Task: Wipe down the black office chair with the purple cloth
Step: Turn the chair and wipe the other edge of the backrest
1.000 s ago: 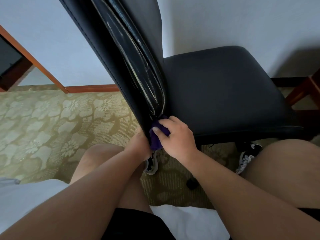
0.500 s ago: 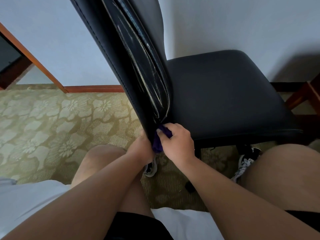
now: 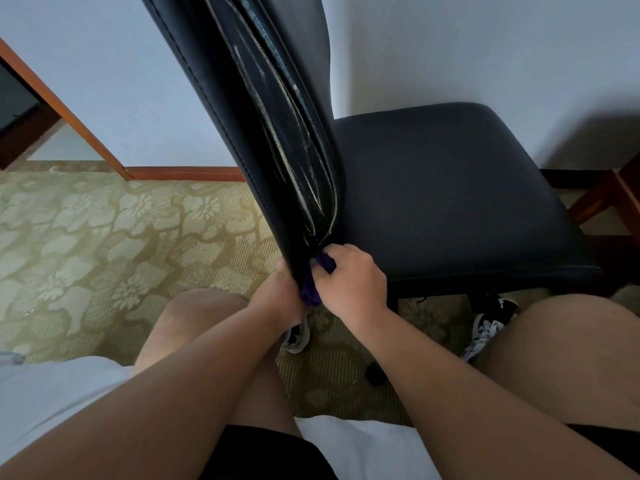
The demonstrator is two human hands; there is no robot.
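- One black office chair (image 3: pixel 450 188) stands on a flowered carpet (image 3: pixel 104 237). Its glossy backrest (image 3: pixel 242 116) carries pale scuff streaks, and its seat is matte.
- Two hands meet at the backrest's lower end. The right hand (image 3: pixel 349 282) curls its fingers round the purple cloth (image 3: pixel 311 296). The left hand (image 3: pixel 277 296) lies against the far side with its fingers hidden, so I cannot tell its grip.
- One purple cloth, bunched between the hands, touches the backrest's bottom edge.

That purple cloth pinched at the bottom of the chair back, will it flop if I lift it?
Probably floppy: the purple cloth sits bunched under the right hand against the chair back, its lower end hanging limp. Likely light too, since a pinch alone seems to hold it.
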